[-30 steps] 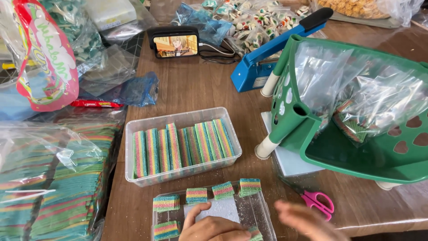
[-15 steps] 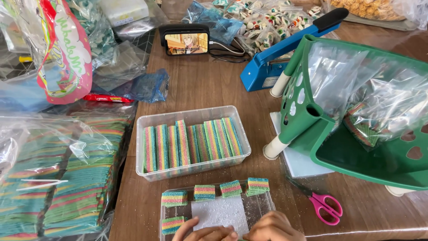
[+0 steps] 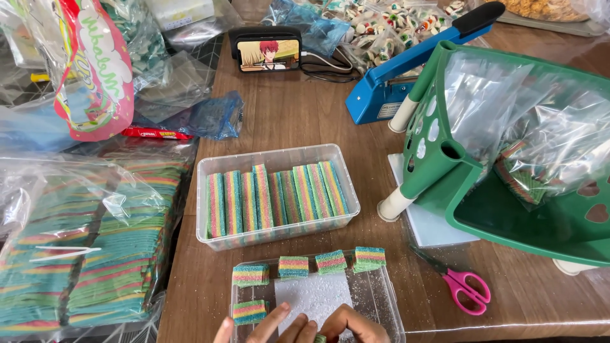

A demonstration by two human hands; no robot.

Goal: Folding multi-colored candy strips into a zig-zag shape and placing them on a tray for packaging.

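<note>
At the bottom edge, my left hand lies with fingers spread on a white sugary sheet in a clear shallow tray. My right hand is curled right beside it, pinching a small green-edged rainbow candy piece, which is mostly hidden. Short stacks of rainbow candy line the tray's far edge, and one more stack sits at its left. Just beyond stands a clear box filled with long rainbow candy strips.
Pink scissors lie to the right of the tray. A green basket holds bagged candy. A blue heat sealer and a phone sit at the back. Large bags of rainbow candy fill the left.
My right hand has come in from the right and now sits curled beside my left hand over the white sheet. The view has shifted slightly.
</note>
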